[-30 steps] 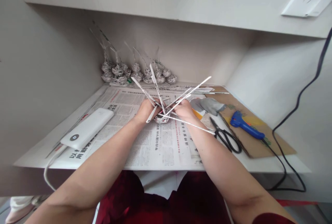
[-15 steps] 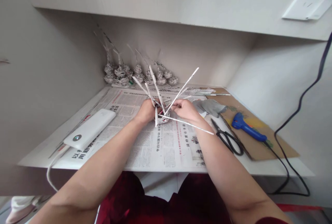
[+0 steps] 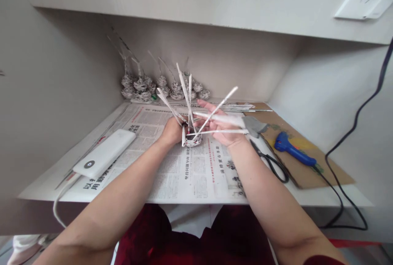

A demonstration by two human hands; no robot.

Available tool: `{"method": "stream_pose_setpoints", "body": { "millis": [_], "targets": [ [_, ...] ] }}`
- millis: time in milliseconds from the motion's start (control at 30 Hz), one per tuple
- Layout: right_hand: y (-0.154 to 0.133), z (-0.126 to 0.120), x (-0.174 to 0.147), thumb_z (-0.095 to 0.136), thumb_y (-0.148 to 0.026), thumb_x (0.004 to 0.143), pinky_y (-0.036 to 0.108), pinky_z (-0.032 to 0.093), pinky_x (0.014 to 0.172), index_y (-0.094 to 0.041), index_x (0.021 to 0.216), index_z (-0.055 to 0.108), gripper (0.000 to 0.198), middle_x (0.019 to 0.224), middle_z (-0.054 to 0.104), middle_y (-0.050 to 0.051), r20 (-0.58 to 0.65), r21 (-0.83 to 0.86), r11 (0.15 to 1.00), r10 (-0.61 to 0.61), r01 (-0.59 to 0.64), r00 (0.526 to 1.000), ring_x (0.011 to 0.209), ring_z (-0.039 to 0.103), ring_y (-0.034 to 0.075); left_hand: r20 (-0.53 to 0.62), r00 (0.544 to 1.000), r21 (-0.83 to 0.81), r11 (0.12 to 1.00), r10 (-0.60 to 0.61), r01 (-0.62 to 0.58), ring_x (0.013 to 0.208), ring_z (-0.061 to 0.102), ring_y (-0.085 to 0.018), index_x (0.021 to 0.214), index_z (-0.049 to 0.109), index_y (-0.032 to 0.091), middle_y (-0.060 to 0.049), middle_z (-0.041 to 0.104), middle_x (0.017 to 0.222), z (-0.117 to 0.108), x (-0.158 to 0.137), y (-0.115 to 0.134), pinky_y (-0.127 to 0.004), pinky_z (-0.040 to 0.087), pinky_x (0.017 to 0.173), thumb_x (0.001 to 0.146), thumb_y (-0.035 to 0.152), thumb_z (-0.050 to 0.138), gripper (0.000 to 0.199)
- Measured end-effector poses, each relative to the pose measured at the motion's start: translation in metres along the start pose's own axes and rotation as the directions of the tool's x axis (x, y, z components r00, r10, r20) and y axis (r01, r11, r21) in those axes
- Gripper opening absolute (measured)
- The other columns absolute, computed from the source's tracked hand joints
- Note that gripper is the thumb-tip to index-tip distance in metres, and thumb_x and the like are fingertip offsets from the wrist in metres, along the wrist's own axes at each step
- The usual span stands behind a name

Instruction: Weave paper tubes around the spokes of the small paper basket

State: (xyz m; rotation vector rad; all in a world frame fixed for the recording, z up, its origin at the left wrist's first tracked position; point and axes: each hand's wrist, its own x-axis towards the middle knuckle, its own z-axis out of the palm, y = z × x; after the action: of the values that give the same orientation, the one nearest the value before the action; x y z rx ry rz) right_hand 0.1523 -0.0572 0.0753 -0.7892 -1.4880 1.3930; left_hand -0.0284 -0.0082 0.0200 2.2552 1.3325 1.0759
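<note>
A small woven paper basket [image 3: 193, 141] with several rolled-paper sticks [image 3: 185, 89] poking up and outward stands over the newspaper [image 3: 175, 175]. My left hand [image 3: 174, 131] is closed on its left side, with the fingertips partly hidden behind the sticks. On the right, my right hand [image 3: 225, 130] is open, palm turned up and fingers spread toward the basket. One pale stick crosses in front of that palm, and another near it is smeared by motion.
Woven paper gourds [image 3: 141, 85] line the back wall. Loose paper sticks [image 3: 221, 107] lie before them. Right are a grey cloth [image 3: 254, 126], black scissors [image 3: 272, 162] and a blue glue gun [image 3: 294, 151] on cardboard [image 3: 325, 175]. A white power bank [image 3: 106, 152] lies left.
My right hand has opened and turned palm up, drawing slightly right from the basket. The sticks on the right have swung to new angles. My left hand stays at the basket.
</note>
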Motion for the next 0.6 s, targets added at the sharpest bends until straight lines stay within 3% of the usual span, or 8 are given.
{"method": "stream_pose_setpoints", "body": {
  "millis": [100,167,233,300,433,600],
  "targets": [
    [0.001,-0.002,0.003,0.050,-0.037,0.086,0.030,0.054,0.068,-0.028,0.126,0.051,0.041,0.112,0.065,0.004,-0.107,0.049,0.997,-0.061,0.066,0.992,0.090,0.066,0.019,0.016,0.997,0.048,0.996,-0.080,0.079,0.065,0.064,-0.020,0.070,0.071,0.015,-0.007,0.071,0.069,0.001,0.000,-0.002,-0.026,0.044,0.059,0.068,0.021,0.061,0.012],
    [0.011,-0.004,0.009,0.056,-0.036,0.082,0.029,0.053,0.065,-0.026,0.115,0.057,0.034,0.106,0.067,0.004,-0.192,0.043,0.995,-0.075,0.085,0.979,0.084,0.066,0.018,0.021,0.995,0.030,0.995,-0.099,0.098,0.066,0.064,-0.020,0.071,0.071,0.015,-0.007,0.071,0.069,0.002,0.001,-0.004,-0.026,0.044,0.061,0.069,0.024,0.062,0.013],
    [0.024,-0.004,0.015,0.064,-0.031,0.075,0.027,0.051,0.064,-0.023,0.100,0.063,0.026,0.092,0.069,0.003,-0.275,-0.062,0.996,-0.083,0.069,0.958,0.074,0.064,0.015,0.014,0.995,-0.004,0.995,-0.102,0.102,0.067,0.064,-0.019,0.074,0.072,0.015,-0.006,0.071,0.070,0.004,0.001,-0.006,-0.026,0.044,0.061,0.069,0.025,0.062,0.014],
    [0.037,-0.002,0.018,0.068,-0.028,0.070,0.026,0.050,0.065,-0.021,0.089,0.064,0.021,0.082,0.068,0.001,-0.266,-0.244,0.969,-0.099,0.033,0.959,0.070,0.062,0.013,0.003,0.994,-0.015,0.994,-0.111,0.111,0.067,0.064,-0.020,0.076,0.072,0.016,-0.006,0.071,0.069,0.006,0.002,-0.009,-0.026,0.044,0.060,0.069,0.024,0.062,0.015],
    [0.049,0.004,0.018,0.068,-0.028,0.068,0.025,0.046,0.064,-0.020,0.079,0.065,0.014,0.075,0.066,-0.001,-0.192,-0.569,0.822,-0.120,-0.011,0.974,0.067,0.058,0.013,0.021,0.996,-0.003,0.997,-0.083,0.083,0.069,0.064,-0.020,0.074,0.072,0.016,-0.006,0.071,0.071,0.007,0.002,-0.009,-0.026,0.043,0.061,0.069,0.020,0.059,0.015],
    [0.049,0.001,0.015,0.056,-0.027,0.075,0.024,0.041,0.059,-0.020,0.076,0.061,0.008,0.064,0.061,-0.003,-0.286,-0.737,0.671,-0.201,-0.081,0.937,0.060,0.054,0.013,-0.002,0.994,-0.097,0.989,-0.111,0.110,0.060,0.057,-0.016,0.066,0.067,0.015,-0.002,0.064,0.060,0.004,0.002,-0.001,-0.024,0.037,0.055,0.075,0.029,0.057,0.019]
  ]
}}
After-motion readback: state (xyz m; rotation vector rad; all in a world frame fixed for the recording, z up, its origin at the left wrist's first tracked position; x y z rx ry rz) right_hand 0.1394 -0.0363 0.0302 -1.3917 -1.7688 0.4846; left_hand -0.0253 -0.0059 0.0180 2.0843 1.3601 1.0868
